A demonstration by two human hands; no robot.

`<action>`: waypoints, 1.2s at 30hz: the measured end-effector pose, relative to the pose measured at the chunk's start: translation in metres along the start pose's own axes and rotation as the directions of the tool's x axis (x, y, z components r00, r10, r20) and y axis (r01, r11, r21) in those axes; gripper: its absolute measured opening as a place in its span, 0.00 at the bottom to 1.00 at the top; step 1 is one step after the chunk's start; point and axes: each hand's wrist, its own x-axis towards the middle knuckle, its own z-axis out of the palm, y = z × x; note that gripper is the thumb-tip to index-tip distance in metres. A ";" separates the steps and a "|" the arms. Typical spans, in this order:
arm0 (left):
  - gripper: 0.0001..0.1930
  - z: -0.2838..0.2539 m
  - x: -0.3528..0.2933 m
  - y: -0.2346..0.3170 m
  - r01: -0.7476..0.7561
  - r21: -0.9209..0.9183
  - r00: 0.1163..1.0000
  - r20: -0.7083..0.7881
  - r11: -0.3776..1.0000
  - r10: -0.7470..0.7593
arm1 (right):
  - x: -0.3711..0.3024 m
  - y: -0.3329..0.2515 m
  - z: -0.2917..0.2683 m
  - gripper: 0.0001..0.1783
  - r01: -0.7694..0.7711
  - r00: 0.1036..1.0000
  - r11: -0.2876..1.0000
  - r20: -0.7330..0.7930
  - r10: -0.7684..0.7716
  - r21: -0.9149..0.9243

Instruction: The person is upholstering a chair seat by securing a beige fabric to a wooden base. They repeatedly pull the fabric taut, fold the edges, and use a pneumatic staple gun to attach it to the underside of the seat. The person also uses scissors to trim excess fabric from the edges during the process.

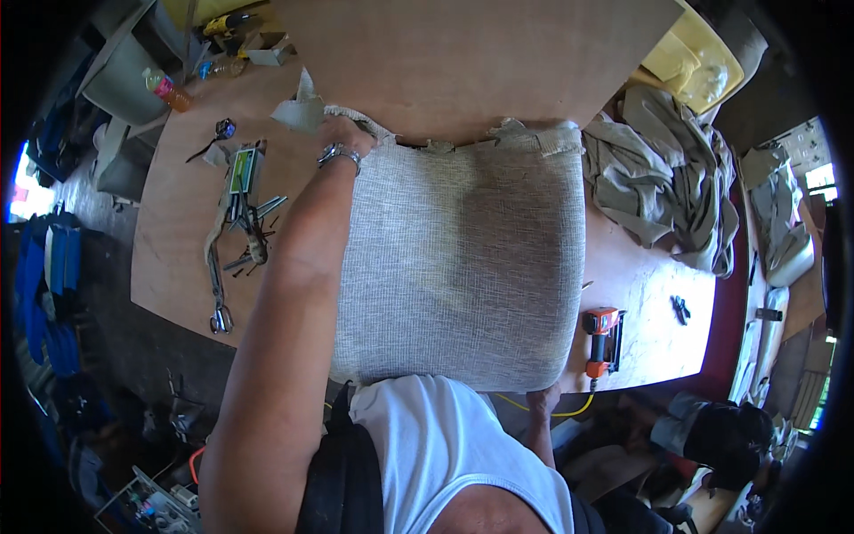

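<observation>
A seat cushion covered in light grey woven fabric [463, 258] lies on the wooden worktable [178, 222] in front of me. My left hand [345, 133], a metal watch on its wrist, grips the fabric at the cushion's far left corner, where loose fabric edges fold over. My right hand [541, 402] holds the cushion's near right edge from below; its fingers are mostly hidden. A large plywood panel [463, 53] rests just beyond the cushion.
An orange staple gun [601, 338] with a yellow hose lies right of the cushion. Scissors, pliers and scattered staples [240, 222] lie to the left. Crumpled grey fabric [658, 178] is piled at the right, bottles [169, 89] at the far left.
</observation>
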 end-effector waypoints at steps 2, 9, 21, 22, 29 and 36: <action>0.51 -0.002 -0.001 0.001 0.009 -0.024 1.000 -0.019 1.000 -0.009 | 0.003 0.005 -0.002 0.28 -0.026 1.000 0.987 -0.004 0.027 0.162; 0.53 -0.009 -0.008 0.006 0.050 0.005 0.999 -0.013 0.999 -0.050 | -0.038 -0.009 -0.086 0.08 0.013 0.998 0.653 -0.045 0.033 0.757; 0.50 -0.017 -0.010 0.008 0.036 -0.040 0.996 0.085 0.999 -0.032 | 0.054 -0.373 -0.164 0.23 -0.179 0.677 0.423 0.423 -0.602 0.888; 0.50 -0.018 -0.012 0.009 0.043 -0.027 0.997 0.068 0.999 -0.041 | 0.070 -0.395 -0.154 0.23 -0.276 0.637 0.479 0.532 -0.558 0.833; 0.50 -0.016 -0.013 0.010 0.076 0.005 0.996 0.043 0.997 -0.077 | 0.131 -0.461 -0.114 0.17 -0.548 0.497 0.349 0.632 -0.595 0.760; 0.47 -0.015 -0.013 0.010 0.115 0.018 0.990 0.083 0.993 -0.116 | 0.138 -0.473 -0.104 0.17 -0.527 0.556 0.358 0.631 -0.540 0.771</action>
